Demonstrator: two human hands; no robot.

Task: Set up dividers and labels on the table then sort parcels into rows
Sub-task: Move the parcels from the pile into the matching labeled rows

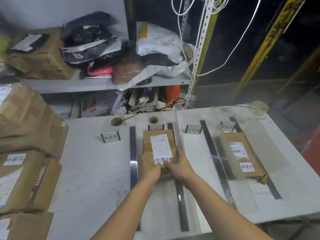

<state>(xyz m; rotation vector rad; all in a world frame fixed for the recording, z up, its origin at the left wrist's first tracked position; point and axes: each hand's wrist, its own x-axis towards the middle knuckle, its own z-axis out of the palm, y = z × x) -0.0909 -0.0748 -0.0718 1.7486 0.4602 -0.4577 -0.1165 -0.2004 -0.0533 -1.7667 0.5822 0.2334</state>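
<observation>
A brown cardboard parcel with a white shipping label lies in the second row of the white table. My left hand grips its near left corner and my right hand its near right corner, thumbs on top. Upright clear dividers on dark bases split the table into rows. Small label stands sit at the far end of the rows; the second row's stand is partly hidden behind the parcel. Another parcel lies in the rightmost row.
A stack of brown parcels crowds the table's left side. Behind the table, a shelf holds boxes and bagged packages. White cables hang by a perforated post. Two round cable holes sit near the table's far edge.
</observation>
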